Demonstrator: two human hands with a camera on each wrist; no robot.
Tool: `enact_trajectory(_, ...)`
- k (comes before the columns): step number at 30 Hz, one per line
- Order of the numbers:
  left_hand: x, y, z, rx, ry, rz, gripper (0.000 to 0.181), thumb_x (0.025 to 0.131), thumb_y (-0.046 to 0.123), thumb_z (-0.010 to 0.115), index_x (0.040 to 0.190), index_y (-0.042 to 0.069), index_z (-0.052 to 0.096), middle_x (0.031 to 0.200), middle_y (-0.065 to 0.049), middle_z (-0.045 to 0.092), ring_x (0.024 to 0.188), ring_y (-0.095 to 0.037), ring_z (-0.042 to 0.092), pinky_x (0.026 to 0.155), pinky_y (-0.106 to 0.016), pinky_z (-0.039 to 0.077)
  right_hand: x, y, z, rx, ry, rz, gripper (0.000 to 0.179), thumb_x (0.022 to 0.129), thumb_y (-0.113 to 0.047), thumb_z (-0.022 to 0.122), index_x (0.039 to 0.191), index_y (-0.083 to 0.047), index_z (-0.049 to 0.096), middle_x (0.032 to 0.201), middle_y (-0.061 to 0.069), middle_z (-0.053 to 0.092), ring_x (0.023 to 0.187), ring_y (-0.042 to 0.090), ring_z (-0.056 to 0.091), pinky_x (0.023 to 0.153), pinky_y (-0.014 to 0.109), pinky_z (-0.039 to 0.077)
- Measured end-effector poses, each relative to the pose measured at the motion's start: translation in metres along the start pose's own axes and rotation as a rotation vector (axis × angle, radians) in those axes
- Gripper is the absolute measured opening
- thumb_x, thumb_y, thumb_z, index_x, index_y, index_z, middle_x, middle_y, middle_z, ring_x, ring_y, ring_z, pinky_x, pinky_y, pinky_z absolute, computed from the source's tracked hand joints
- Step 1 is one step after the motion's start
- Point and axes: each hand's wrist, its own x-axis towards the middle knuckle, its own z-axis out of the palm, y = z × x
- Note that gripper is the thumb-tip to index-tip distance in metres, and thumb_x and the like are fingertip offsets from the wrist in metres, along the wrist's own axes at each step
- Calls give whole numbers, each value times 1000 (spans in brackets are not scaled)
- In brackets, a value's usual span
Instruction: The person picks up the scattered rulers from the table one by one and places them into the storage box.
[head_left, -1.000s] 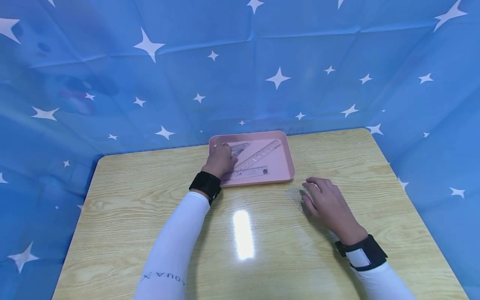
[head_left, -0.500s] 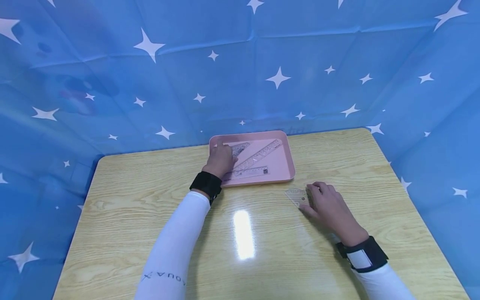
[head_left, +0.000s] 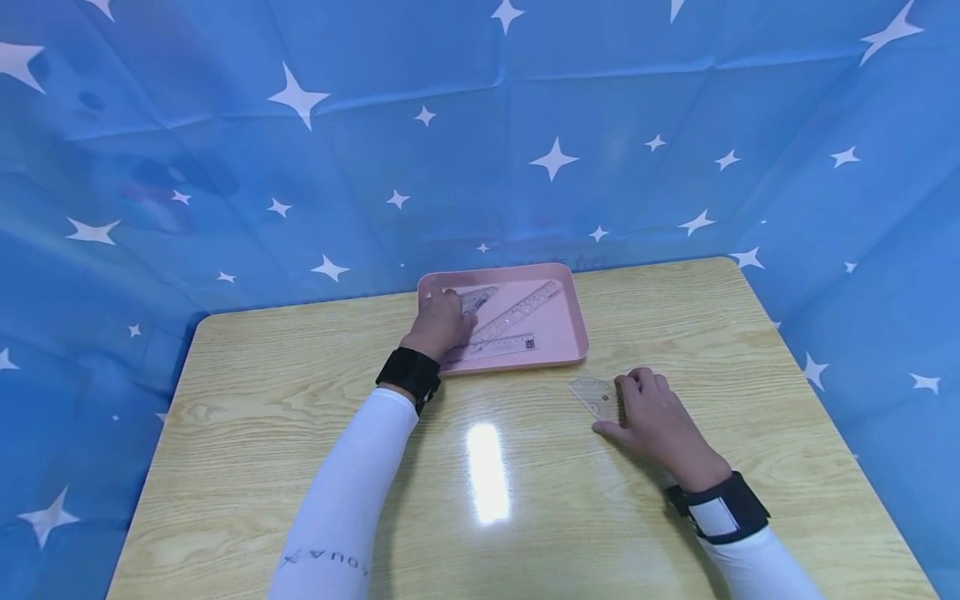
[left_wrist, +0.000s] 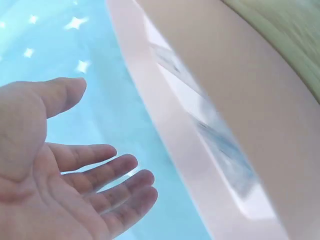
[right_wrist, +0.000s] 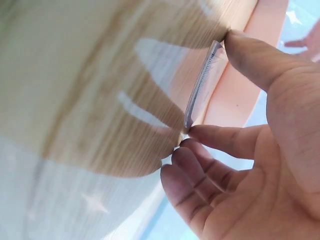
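My right hand (head_left: 660, 421) is low over the table, thumb and index finger at two corners of a clear triangular set square (head_left: 594, 395). In the right wrist view, the set square (right_wrist: 202, 85) appears edge-on between thumb and index fingertip, held by its ends, with the other fingers loosely bent. My left hand (head_left: 438, 321) is at the left side of a pink tray (head_left: 583, 337). The left wrist view shows that hand (left_wrist: 85, 170) with spread, relaxed fingers and nothing in them. Inside the tray lie clear rulers (head_left: 517, 312) and a clear, marked pointed piece (head_left: 480, 298), partly hidden by the left hand.
The wood-grain table (head_left: 300, 433) has a bright light reflection near its middle. Behind it hangs a blue cloth (head_left: 450, 167) with white stars, close to the tray's far rim.
My right thumb and fingers have come down and spread to the corners of the set square, which has stayed in place. My left hand has barely moved.
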Motion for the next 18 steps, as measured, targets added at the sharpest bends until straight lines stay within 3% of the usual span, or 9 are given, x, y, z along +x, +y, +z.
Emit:
enact_trajectory(2,-4,3,-4,-29,5,13,54,104,37,58,131,-10,56,145,-31,48,126,-40,55,107,-45,48,0,0,1,-12,-3,-3,80,85,-51,81,130,10,58,124,27,54,105,39,52,86,53,50)
enact_trajectory(4,-9,7,-8,-61,27,38,59,105,37,58,138,-11,51,149,-32,45,132,-42,52,111,-47,45,0,0,2,-18,-2,-6,79,85,-51,81,130,10,57,123,26,54,103,37,52,85,51,50)
enact_trajectory(9,-26,26,-19,-68,89,125,62,104,37,61,142,-10,50,147,-27,47,122,-38,57,103,-47,50,-1,0,4,-21,27,-44,76,85,-48,82,130,8,57,119,24,54,100,34,50,82,46,48)
enact_trajectory(11,-34,35,-22,-55,110,165,65,103,37,62,146,-9,47,148,-25,48,127,-37,57,106,-47,49,-2,0,5,-18,44,-69,73,86,-45,83,130,7,57,117,23,54,99,33,49,81,45,47)
enact_trajectory(14,-45,47,-25,-44,132,242,66,102,34,64,148,-9,45,148,-23,49,134,-36,53,112,-48,45,-2,-1,5,-8,59,-98,70,88,-40,82,132,8,57,116,23,54,100,33,49,80,44,47)
enact_trajectory(18,-60,62,-23,-10,159,396,62,103,30,64,147,-9,46,146,-25,52,135,-36,53,115,-45,43,-2,-3,6,-1,64,-105,66,90,-35,80,134,8,57,116,23,54,102,34,50,81,45,49)
